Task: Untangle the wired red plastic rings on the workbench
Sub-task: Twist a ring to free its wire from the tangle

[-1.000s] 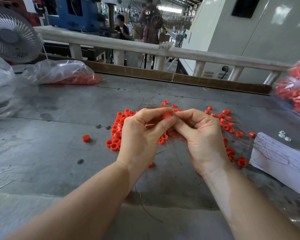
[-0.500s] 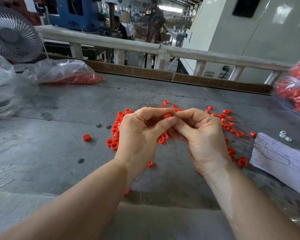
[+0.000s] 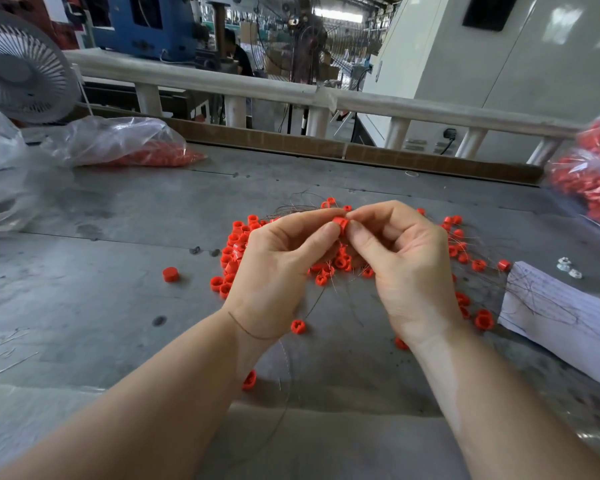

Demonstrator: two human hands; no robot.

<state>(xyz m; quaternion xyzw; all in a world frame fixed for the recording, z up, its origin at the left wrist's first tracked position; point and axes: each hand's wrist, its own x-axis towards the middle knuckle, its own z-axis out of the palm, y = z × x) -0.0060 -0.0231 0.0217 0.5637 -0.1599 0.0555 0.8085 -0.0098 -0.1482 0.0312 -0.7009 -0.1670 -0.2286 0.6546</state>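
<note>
Red plastic rings, near to far: one (image 3: 249, 380) at the near counter (image 3: 84, 289) edge by the left forearm, one (image 3: 298, 326) between the wrists, one (image 3: 170, 274) alone off to the left. Held up above the pile: a single ring (image 3: 340, 224), pinched between thumb and forefinger of the left hand (image 3: 274, 271) and of the right hand (image 3: 406, 268), both grips closed on it, fingertips meeting. Beneath and beyond: the main heap of rings (image 3: 234, 247), too many to count, threaded with thin wires (image 3: 291, 206) and spread across the counter from left of the hands to the right. To the right, one sheet of paper (image 3: 561, 317) with loose wires lying on it, two small white nuts (image 3: 568, 268) just past its far corner. Farther back, three clear plastic bags: one (image 3: 118, 143) far left holding red rings, one (image 3: 0, 174) at the left edge, contents unclear, one (image 3: 593, 188) at the right edge full of red rings. Beyond the counter, one white fan (image 3: 21, 71) and a railing (image 3: 257, 88).
</note>
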